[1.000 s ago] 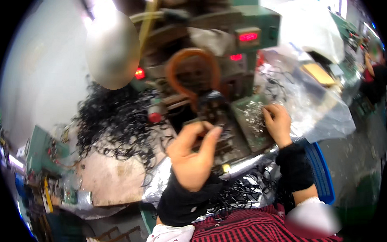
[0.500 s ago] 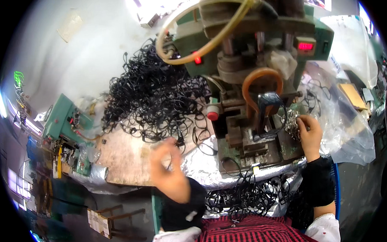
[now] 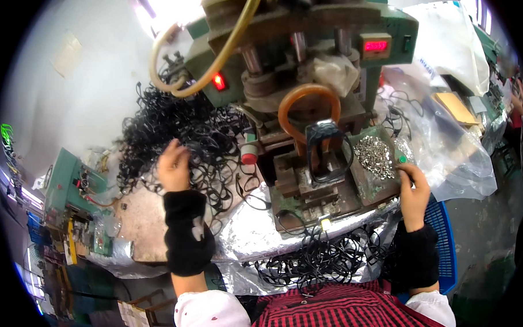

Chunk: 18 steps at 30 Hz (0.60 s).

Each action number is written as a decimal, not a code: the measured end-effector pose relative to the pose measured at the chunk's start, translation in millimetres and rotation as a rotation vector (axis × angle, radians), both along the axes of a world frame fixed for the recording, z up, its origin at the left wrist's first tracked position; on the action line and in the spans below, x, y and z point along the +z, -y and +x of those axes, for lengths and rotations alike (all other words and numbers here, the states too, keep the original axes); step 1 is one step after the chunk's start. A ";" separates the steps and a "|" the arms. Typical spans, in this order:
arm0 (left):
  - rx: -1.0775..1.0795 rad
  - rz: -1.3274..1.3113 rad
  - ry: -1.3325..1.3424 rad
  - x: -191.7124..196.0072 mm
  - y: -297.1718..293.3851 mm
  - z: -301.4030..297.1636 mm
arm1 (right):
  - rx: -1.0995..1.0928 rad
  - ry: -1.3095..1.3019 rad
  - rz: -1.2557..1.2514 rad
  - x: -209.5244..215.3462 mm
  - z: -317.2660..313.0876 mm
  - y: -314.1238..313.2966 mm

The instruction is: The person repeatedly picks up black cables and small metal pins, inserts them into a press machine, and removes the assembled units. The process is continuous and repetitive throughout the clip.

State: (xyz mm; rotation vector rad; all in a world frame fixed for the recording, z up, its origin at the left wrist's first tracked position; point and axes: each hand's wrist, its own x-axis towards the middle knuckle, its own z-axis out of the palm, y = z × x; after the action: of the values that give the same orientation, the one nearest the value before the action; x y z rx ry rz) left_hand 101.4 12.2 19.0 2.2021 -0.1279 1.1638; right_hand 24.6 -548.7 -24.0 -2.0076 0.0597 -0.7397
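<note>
My left hand (image 3: 174, 169) is over the near edge of a heap of black looped cords (image 3: 182, 117), fingers slightly apart, with nothing visible in them. At the right of a press (image 3: 309, 202), my right hand (image 3: 415, 195) has thumb and forefinger pinched together beside a tray of small metal pieces (image 3: 375, 158). Whatever is between those fingertips is too small to make out. A green button (image 3: 402, 159) shows just above them. On the press's fixture stands a black loop (image 3: 312, 156), in front of a brown ring-shaped part (image 3: 281, 114).
More black cords (image 3: 316, 259) lie on foil at the table's front edge. A red button (image 3: 249, 158) sits left of the fixture. Clear plastic sheeting (image 3: 457, 162) and a blue basket (image 3: 442, 238) are at the right. A green machine (image 3: 60, 176) stands far left.
My left hand has moved left and away from me, to the heap of cords. My right hand has shifted off the metal pieces to the tray's near right corner. The view has turned rightward.
</note>
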 end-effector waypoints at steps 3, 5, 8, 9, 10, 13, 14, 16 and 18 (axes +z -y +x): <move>-0.023 -0.453 0.153 48.0 40.5 -20.7 | -0.014 -0.065 0.200 3.3 -23.2 15.2; -0.131 -0.459 0.006 51.7 68.2 -22.2 | 0.050 -0.110 0.219 16.9 -31.1 3.5; -0.224 -0.558 -0.168 44.6 100.2 -43.1 | 0.389 -0.084 0.328 67.9 -14.6 -57.2; -0.343 -0.645 -0.205 32.8 113.8 -36.1 | 0.436 -0.004 0.332 78.3 -6.2 -72.6; -0.339 -0.672 -0.198 29.9 128.1 -38.9 | 0.464 0.019 0.314 83.4 5.5 -85.1; -0.310 -0.842 -0.176 24.6 165.3 -61.0 | 0.612 0.008 0.609 68.5 25.8 -120.2; -0.300 -0.893 -0.176 15.8 170.9 -74.5 | 0.569 -0.046 0.522 66.5 18.0 -125.0; -0.226 -0.953 -0.171 7.7 180.8 -83.7 | 0.571 -0.015 0.647 65.9 18.0 -128.9; -0.305 -0.912 -0.040 18.0 189.6 -84.2 | 0.578 -0.035 0.719 67.8 19.8 -128.7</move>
State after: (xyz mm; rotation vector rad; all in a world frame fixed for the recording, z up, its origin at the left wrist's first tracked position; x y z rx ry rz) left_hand 17.2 -177.4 37.0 1.3370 0.0757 0.7769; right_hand 44.4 -420.0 43.7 -1.2493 -0.2019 -0.2469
